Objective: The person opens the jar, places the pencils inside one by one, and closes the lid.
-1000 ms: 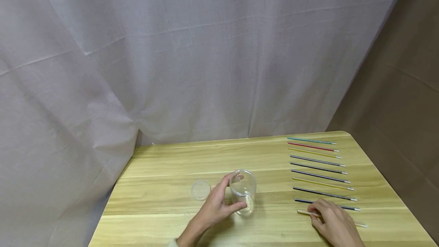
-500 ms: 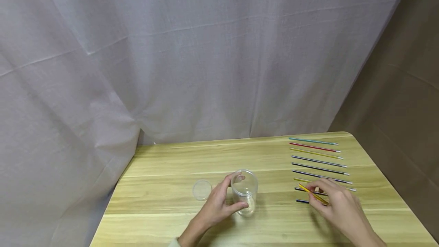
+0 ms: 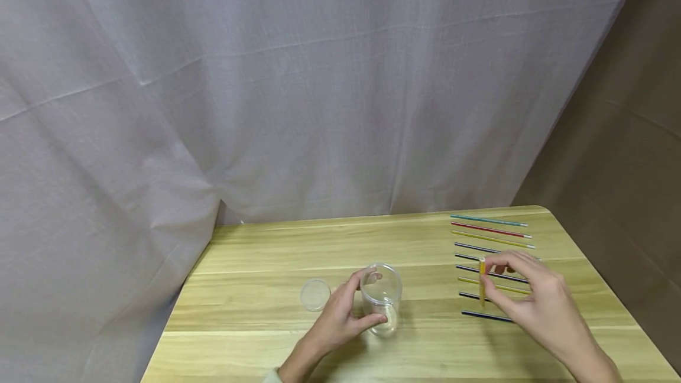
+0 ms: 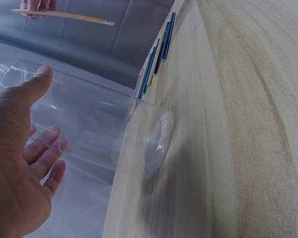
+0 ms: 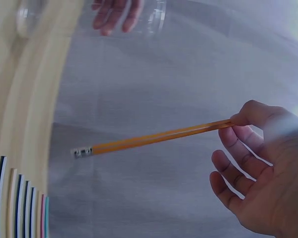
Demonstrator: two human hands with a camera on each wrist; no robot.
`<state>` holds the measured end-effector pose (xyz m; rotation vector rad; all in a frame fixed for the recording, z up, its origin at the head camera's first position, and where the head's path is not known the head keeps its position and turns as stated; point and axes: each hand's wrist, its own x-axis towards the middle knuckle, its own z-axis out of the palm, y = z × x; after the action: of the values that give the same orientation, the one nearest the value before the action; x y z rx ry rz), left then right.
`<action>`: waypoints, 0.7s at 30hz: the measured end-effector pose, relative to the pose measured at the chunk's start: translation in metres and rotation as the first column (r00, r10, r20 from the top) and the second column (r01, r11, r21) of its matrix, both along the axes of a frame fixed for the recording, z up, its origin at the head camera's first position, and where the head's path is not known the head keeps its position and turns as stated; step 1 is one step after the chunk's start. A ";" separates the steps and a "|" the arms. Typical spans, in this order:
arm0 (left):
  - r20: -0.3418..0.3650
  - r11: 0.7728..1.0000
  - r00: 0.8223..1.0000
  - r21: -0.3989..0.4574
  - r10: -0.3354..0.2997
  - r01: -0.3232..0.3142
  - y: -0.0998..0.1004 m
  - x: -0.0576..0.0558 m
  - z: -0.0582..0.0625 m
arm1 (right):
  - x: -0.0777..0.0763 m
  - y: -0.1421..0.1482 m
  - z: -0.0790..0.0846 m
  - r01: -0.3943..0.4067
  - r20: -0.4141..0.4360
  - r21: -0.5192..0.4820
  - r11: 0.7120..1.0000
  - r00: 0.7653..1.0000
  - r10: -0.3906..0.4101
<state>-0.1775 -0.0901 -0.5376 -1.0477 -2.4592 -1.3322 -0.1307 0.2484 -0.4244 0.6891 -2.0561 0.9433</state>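
Observation:
My left hand (image 3: 340,315) holds a tall clear plastic cup (image 3: 390,300) around its upper side, thumb and fingers on opposite sides. The cup stands upright on the table, its round mouth uncovered; in the left wrist view its clear wall (image 4: 89,119) shows nothing inside. My right hand (image 3: 537,300) pinches a yellow pencil (image 3: 482,288) by one end between thumb and index finger, above the row of pencils. The pencil hangs steeply in the air, apart from the cup. In the right wrist view its eraser end (image 5: 83,152) points toward the table.
Several pencils lie in a spaced row at the table's right, among them a teal one (image 3: 488,220), a red one (image 3: 490,230) and a dark one (image 3: 485,315). A clear round lid (image 3: 315,295) lies left of the cup. A grey curtain (image 3: 319,105) hangs behind the wooden table (image 3: 255,288).
My right hand has lifted the yellow pencil from the near end of the row, moved it away from me and tipped it upright. The left hand and cup stay in place.

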 end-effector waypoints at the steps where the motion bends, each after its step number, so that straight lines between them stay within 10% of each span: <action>1: 0.003 1.000 1.000 0.000 0.000 0.000 0.000 0.000 0.000 | 0.000 0.000 0.002 -0.003 0.002 -0.014 1.000 1.000 0.003; 13: 0.012 1.000 1.000 0.003 -0.007 0.007 0.000 0.001 0.002 | 0.005 -0.011 0.029 -0.099 0.061 -0.244 0.965 0.991 0.117; 21: 0.013 1.000 1.000 -0.002 -0.008 0.008 -0.001 0.002 0.003 | -0.002 -0.026 0.042 -0.405 -0.088 -0.522 0.750 0.901 0.425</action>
<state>-0.1757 -0.0907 -0.5348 -1.0541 -2.4686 -1.3427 -0.1328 0.2221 -0.3826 0.8359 -1.5629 1.7125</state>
